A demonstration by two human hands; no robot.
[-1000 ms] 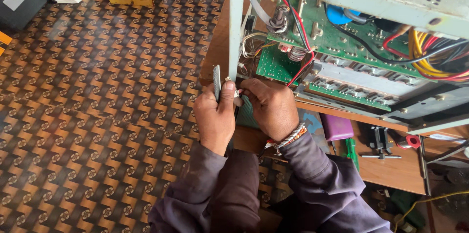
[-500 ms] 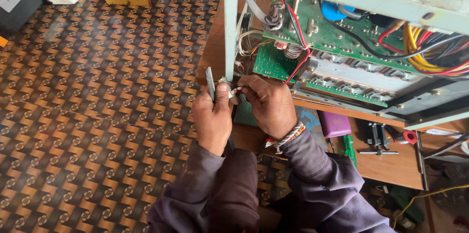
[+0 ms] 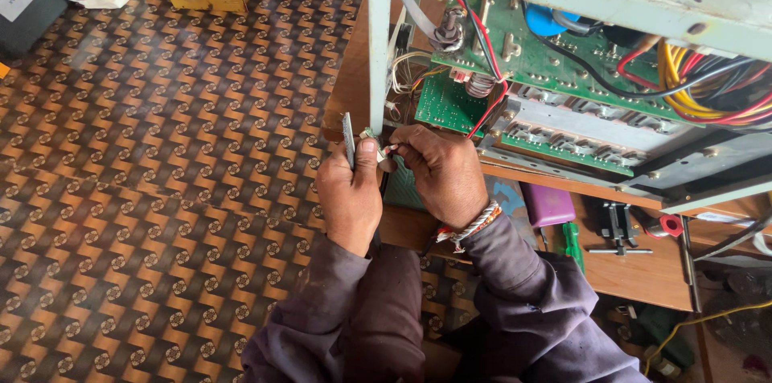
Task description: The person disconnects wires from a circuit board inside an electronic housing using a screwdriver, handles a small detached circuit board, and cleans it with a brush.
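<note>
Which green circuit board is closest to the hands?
The small green board at the chassis's lower left, just above the right hand. The larger green board with the blue component sits higher and farther right.

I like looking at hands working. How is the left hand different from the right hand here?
The left hand grips a thin flat metal tool standing upright; the right hand pinches a small red and white wire end. The right hand has a red and white wristband; the left wrist shows none. Both wear dark purplish sleeves.
</note>
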